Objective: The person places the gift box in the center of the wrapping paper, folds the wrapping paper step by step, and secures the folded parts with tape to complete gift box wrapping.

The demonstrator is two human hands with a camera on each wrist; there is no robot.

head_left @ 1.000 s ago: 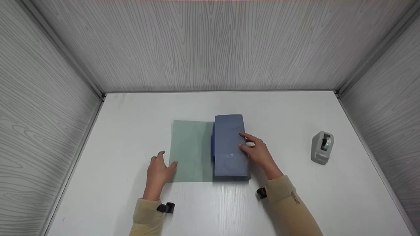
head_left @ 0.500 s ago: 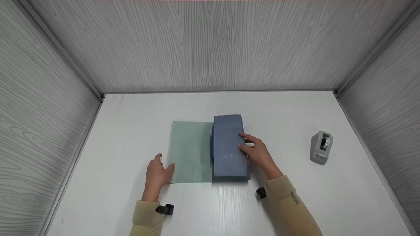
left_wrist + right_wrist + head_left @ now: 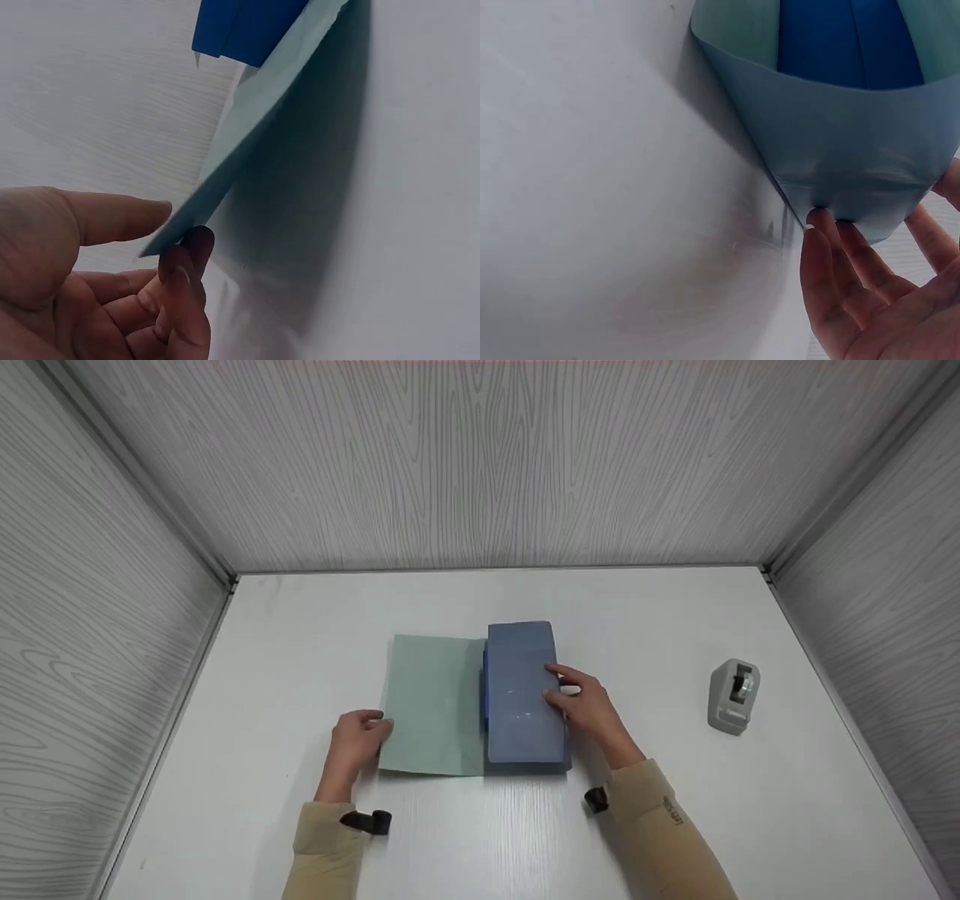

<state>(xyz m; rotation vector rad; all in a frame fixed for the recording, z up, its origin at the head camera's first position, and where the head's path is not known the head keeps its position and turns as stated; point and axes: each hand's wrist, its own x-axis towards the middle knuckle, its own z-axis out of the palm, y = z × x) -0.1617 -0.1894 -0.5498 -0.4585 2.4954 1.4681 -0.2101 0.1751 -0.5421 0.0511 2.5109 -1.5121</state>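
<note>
A sheet of wrapping paper [image 3: 435, 705], pale green on one face and grey-blue on the other, lies under a blue box [image 3: 485, 690] and is folded over its top from the right. My left hand [image 3: 355, 739] pinches the sheet's free left edge. In the left wrist view the paper [image 3: 247, 142] slants up off the table between thumb and fingers. My right hand [image 3: 592, 707] holds the folded part against the box's right side, thumb and index finger on top. The right wrist view shows fingertips on the paper's curved side [image 3: 840, 150], with the blue box [image 3: 847, 37] inside.
A grey tape dispenser [image 3: 735, 696] with a roll of tape stands on the right of the white table [image 3: 637, 615]. Wood-grain panels [image 3: 480, 465] enclose the table at the back and both sides.
My left hand has closed its thumb and fingers on the sheet's left edge and raised it slightly. The right hand keeps its place on the folded paper.
</note>
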